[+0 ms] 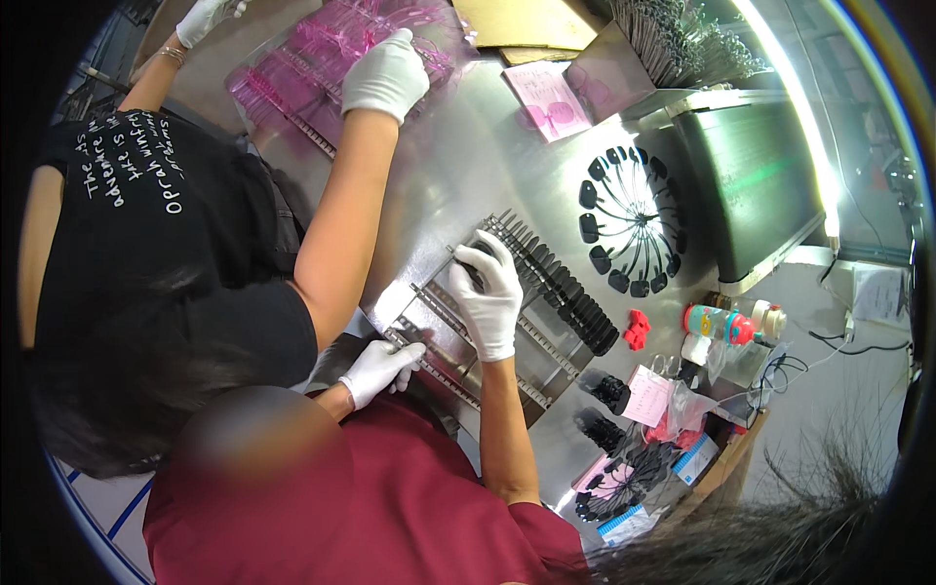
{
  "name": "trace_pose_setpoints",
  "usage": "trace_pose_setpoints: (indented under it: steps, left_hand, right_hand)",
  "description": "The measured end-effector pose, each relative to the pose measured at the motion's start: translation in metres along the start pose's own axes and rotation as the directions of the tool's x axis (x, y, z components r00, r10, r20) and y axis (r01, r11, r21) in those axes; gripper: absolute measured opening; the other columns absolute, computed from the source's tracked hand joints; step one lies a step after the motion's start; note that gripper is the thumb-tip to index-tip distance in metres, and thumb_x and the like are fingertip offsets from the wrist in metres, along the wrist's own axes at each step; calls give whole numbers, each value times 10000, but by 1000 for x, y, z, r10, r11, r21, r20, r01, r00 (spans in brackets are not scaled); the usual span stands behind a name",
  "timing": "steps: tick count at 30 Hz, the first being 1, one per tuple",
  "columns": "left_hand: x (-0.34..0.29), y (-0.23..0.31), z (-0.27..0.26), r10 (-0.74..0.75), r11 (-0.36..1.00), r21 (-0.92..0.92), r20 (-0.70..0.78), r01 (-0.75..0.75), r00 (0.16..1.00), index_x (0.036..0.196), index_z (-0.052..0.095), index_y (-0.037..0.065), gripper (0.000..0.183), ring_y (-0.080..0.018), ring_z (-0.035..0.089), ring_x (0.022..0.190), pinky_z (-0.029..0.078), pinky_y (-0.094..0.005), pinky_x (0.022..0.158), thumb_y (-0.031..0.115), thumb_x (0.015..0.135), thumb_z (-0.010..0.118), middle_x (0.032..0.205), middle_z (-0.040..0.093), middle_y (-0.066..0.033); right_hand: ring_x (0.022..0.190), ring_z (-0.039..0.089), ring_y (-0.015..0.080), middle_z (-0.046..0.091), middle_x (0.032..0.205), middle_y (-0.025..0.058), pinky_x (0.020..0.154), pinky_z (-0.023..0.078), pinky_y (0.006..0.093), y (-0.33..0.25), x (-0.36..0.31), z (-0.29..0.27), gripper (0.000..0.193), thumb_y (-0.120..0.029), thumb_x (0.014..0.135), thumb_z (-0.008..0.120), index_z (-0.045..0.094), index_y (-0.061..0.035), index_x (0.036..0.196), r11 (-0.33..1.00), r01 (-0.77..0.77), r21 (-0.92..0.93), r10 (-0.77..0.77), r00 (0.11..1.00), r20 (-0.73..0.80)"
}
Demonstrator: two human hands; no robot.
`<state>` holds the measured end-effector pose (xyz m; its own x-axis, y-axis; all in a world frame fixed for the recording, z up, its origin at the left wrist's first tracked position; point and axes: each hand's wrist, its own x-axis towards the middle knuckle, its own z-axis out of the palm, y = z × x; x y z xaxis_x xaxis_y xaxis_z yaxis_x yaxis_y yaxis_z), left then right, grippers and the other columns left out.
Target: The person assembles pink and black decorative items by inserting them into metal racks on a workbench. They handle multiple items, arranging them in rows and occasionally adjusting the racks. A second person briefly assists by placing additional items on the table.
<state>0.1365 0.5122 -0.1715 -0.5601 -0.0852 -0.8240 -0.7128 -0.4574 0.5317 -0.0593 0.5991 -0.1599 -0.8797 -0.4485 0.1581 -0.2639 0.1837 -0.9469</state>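
Observation:
A metal rack (526, 353) with notched bars lies on the steel table in front of me. Along its far right side runs a close row of flat black pieces (561, 283). My right hand (490, 302), in a white glove, is over the rack beside the upper end of that row. Its fingers curl around a dark piece, mostly hidden by the glove. My left hand (382, 370), also gloved, has thumb and fingers closed on the rack's near left corner.
A co-worker's gloved hand (390, 78) works over pink translucent pieces (302, 68) on another rack. Black paddle-shaped pieces (639, 219) form a ring beside a dark box (756, 185). A bottle (717, 324), red pieces (637, 330) and pink slips (646, 395) lie to the right.

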Motion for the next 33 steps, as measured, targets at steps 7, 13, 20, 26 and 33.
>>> trace_pose_setpoints:
  steps: [7, 13, 20, 26, 33]
  left_hand:
    - [-17, -5, -19, -16, 998, 55, -37, 18, 999, 937, 687, 28, 401, -99, 584, 573, 432, -248, 505, 390, 1097, 622, 693, 610, -4]
    - [-37, -1, -25, -8, 999, 34, -73, 10, 997, 908, 668, 44, 375, -106, 593, 582, 432, -250, 506, 370, 1090, 632, 716, 624, -15]
    - [-50, 23, -9, 5, 999, 33, -30, -4, 1000, 958, 685, 11, 359, -86, 586, 591, 439, -237, 525, 329, 1105, 607, 720, 625, -4]
    - [-53, 31, -6, 65, 996, 56, 25, -66, 998, 971, 685, 7, 345, -85, 587, 593, 442, -235, 528, 312, 1107, 599, 721, 627, -1]
    - [-48, 30, 1, 63, 995, 65, 97, -70, 993, 984, 692, 12, 308, -86, 599, 604, 446, -234, 531, 283, 1102, 605, 725, 635, -2]
  right_hand:
    - [1165, 699, 340, 670, 1335, 169, 968, 590, 383, -26, -6, 2, 580, -43, 824, 795, 686, -100, 1390, 936, 89, -340, -76, 996, 51]
    - [1363, 622, 253, 604, 1536, 174, 1122, 509, 339, -10, -43, -53, 706, 39, 842, 832, 613, -50, 1507, 972, 7, -236, 5, 999, 49]
    - [1443, 566, 245, 525, 1632, 166, 1142, 483, 329, 16, -70, -95, 753, 28, 853, 851, 578, -66, 1548, 976, -29, -216, 35, 999, 27]
    - [1182, 655, 154, 522, 1641, 165, 964, 548, 271, 20, -86, -129, 728, 80, 835, 842, 622, -72, 1513, 971, -235, -51, 233, 972, -37]
    - [1025, 705, 394, 656, 1430, 261, 911, 576, 446, 7, -68, -112, 613, -158, 733, 927, 724, -22, 1296, 781, 169, -602, -142, 985, 93]
